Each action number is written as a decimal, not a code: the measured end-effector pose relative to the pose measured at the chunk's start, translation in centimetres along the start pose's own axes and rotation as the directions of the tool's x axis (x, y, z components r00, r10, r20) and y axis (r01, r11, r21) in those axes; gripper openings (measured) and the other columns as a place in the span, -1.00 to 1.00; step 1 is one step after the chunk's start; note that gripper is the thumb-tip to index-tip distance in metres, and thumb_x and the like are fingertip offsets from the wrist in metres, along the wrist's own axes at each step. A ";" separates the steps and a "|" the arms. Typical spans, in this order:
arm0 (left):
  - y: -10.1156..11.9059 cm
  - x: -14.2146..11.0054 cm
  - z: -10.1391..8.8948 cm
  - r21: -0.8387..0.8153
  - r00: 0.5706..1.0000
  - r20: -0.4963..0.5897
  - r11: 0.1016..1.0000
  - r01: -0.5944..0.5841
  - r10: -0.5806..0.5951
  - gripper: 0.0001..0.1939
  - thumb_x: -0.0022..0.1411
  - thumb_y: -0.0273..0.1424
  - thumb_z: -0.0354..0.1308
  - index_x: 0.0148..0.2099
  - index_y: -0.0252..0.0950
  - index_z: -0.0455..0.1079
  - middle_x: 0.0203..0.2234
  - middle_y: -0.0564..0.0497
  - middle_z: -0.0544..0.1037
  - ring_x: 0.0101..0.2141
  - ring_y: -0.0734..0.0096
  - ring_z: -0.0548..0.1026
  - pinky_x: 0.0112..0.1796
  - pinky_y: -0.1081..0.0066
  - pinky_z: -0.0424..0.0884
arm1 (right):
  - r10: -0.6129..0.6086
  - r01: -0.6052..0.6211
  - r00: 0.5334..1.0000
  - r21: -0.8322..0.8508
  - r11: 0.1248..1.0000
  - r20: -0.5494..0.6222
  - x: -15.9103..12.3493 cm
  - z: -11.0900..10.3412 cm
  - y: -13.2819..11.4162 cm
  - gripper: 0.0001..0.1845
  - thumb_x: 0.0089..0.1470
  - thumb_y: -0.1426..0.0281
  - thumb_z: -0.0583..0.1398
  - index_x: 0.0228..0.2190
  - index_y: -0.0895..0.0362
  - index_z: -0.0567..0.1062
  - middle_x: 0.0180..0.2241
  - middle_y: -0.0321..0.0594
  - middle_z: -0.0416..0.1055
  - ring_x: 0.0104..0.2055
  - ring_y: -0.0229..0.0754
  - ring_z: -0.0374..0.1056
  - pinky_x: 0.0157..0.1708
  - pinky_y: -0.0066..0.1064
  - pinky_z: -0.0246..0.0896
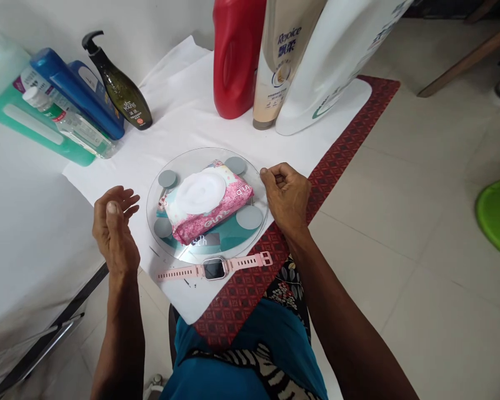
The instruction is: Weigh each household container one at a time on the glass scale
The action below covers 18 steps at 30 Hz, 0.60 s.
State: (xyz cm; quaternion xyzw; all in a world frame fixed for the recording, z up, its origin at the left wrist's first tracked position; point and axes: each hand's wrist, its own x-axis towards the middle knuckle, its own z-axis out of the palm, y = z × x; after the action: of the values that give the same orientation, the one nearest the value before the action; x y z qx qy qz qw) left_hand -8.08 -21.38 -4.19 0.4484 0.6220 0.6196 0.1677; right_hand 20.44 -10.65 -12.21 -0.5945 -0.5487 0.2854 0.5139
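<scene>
A pink pack of wet wipes (208, 203) with a white lid lies on a round glass scale (179, 161) that rests on a white cloth. My left hand (114, 225) hovers to the left of the scale, fingers loosely curled and apart, holding nothing. At the scale's right rim sits my right hand (286, 194), its fingers curled in; I see nothing in them. A pink smartwatch (215, 268) lies flat just in front of the scale.
Behind the scale stand a red jug (237, 55), a beige Rejoice bottle (281, 61) and a large white bottle (337, 61). Blue and green bottles (62, 100) and a dark pump bottle (120, 89) lean at the back left. A red patterned mat (350, 144) underlies the white cloth (179, 100). Tiled floor lies to the right.
</scene>
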 end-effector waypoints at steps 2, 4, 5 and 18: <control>0.1 -0.1 0.1 0.081 0.997 0.047 0.995 -0.057 0.054 -0.55 0.47 0.09 0.20 0.14 -0.09 0.55 0.04 -0.12 0.64 0.03 0.05 0.66 0.05 0.02 0.55 | 0.003 -0.003 1.000 0.006 1.000 -0.002 0.0 0.0 0.0 -0.67 0.27 0.17 0.23 -0.49 0.01 0.37 -0.56 -0.38 0.31 -0.51 -0.25 0.20 -0.39 -0.32 0.18; 0.2 -0.1 0.2 0.142 0.986 0.130 0.982 -0.120 0.102 -0.50 0.45 0.12 0.21 0.23 -0.04 0.50 0.11 -0.12 0.62 0.11 0.02 0.63 0.12 -0.02 0.54 | 0.002 -0.002 1.000 0.010 1.000 -0.003 0.0 0.0 0.0 -0.68 0.27 0.18 0.23 -0.49 0.01 0.37 -0.56 -0.38 0.31 -0.51 -0.25 0.21 -0.38 -0.32 0.18; 0.2 -0.2 0.4 0.164 0.977 0.176 0.975 -0.148 0.119 -0.44 0.43 0.13 0.24 0.29 -0.02 0.47 0.17 -0.13 0.60 0.16 -0.01 0.61 0.16 -0.04 0.53 | 0.001 -0.001 1.000 0.013 1.000 -0.002 0.0 0.0 0.0 -0.68 0.27 0.18 0.23 -0.49 0.01 0.36 -0.56 -0.38 0.30 -0.50 -0.24 0.22 -0.38 -0.32 0.18; 0.6 -0.5 4.3 0.385 0.890 0.430 0.860 -0.335 0.154 -0.34 0.16 0.00 0.54 0.20 -0.15 0.53 0.01 -0.09 0.65 0.00 0.00 0.63 -0.01 0.06 0.62 | 0.008 -0.008 1.000 0.030 1.000 0.016 0.1 -0.1 -0.4 -0.69 0.26 0.23 0.23 -0.50 0.01 0.34 -0.53 -0.34 0.34 -0.42 -0.19 0.28 -0.36 -0.31 0.10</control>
State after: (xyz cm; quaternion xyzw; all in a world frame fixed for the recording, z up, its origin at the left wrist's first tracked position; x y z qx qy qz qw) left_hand -4.28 -19.21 -4.60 0.6641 0.6395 0.3752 0.0965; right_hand 20.42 -10.59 -11.81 -0.5865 -0.5459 0.3006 0.5173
